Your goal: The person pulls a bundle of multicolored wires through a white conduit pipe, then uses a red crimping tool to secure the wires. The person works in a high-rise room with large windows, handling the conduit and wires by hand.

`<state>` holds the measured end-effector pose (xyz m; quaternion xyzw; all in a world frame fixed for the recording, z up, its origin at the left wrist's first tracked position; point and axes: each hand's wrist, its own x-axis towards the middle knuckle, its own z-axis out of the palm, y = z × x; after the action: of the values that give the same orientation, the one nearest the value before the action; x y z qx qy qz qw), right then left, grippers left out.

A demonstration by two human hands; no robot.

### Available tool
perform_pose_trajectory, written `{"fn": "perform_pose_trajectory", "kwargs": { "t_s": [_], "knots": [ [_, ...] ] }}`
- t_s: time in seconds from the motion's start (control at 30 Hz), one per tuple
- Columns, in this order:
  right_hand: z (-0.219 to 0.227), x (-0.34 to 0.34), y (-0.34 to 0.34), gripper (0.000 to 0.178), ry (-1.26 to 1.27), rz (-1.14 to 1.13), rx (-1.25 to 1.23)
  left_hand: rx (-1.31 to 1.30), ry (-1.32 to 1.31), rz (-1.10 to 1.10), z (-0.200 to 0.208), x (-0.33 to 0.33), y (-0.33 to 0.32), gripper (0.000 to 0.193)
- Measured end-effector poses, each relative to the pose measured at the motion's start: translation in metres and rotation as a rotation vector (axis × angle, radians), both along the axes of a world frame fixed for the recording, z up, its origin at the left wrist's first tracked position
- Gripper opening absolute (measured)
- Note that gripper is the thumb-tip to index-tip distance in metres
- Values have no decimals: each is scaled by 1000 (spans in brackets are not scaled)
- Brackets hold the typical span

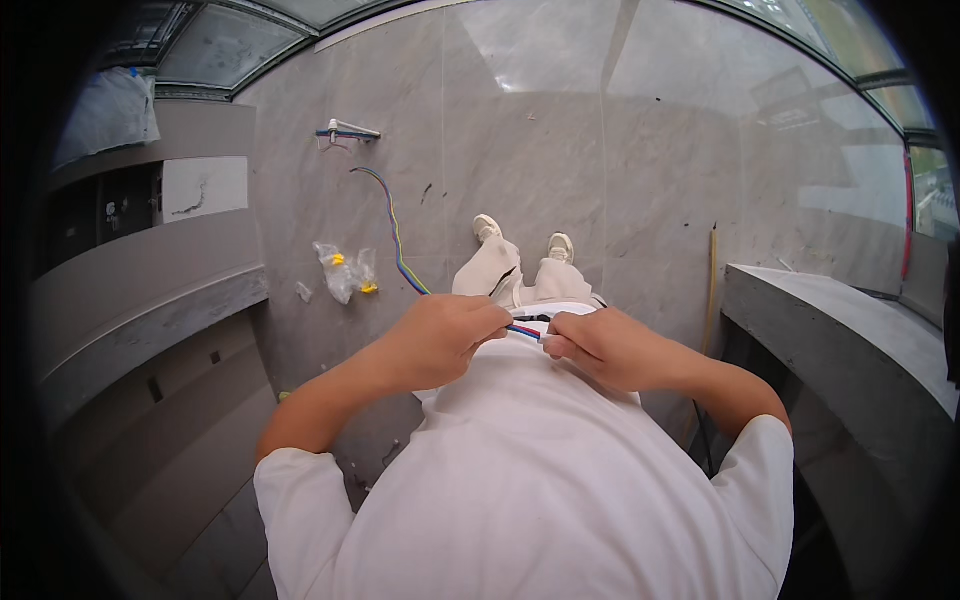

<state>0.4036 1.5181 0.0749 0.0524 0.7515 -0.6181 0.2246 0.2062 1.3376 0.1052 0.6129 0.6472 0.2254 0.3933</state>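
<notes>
A bundle of electrical wires, blue with yellow-green, runs from the floor side up into my left hand, whose fingers are closed round it in front of my waist. Between the two hands a short blue and red stretch of the wires shows. My right hand pinches this stretch where a small white piece sits; whether that is a sleeve or tape is too small to tell. A dark strip lies just behind the hands at my waist, partly hidden.
On the tiled floor lie clear plastic bags with yellow bits and a white tool-like object. A thin wooden stick lies beside a grey ledge at right. Cabinets with a grey edge stand at left.
</notes>
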Motion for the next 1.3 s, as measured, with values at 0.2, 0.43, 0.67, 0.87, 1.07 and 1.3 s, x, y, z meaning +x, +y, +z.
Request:
{"fn": "perform_pose_trajectory", "kwargs": {
  "t_s": [0.2,0.43,0.67,0.87,1.07,1.3],
  "knots": [
    [-7,-39,-20,35,-61,-110,-85,128,195,-180,-6,-39,-1,26],
    [-3,-123,-25,33,-69,-128,-90,313,268,-333,-22,-111,5,28],
    [19,-187,3,39,-464,-151,-224,80,-252,-108,-34,-205,18,10],
    [13,-203,-3,38,-410,-89,-167,78,-182,-295,-36,-230,19,14],
    [9,-207,7,36,-312,-120,-219,90,-157,-334,-38,-221,41,17],
    [2,-208,62,37,-169,-105,-202,46,-66,-225,-28,-201,91,9]
  ]
}}
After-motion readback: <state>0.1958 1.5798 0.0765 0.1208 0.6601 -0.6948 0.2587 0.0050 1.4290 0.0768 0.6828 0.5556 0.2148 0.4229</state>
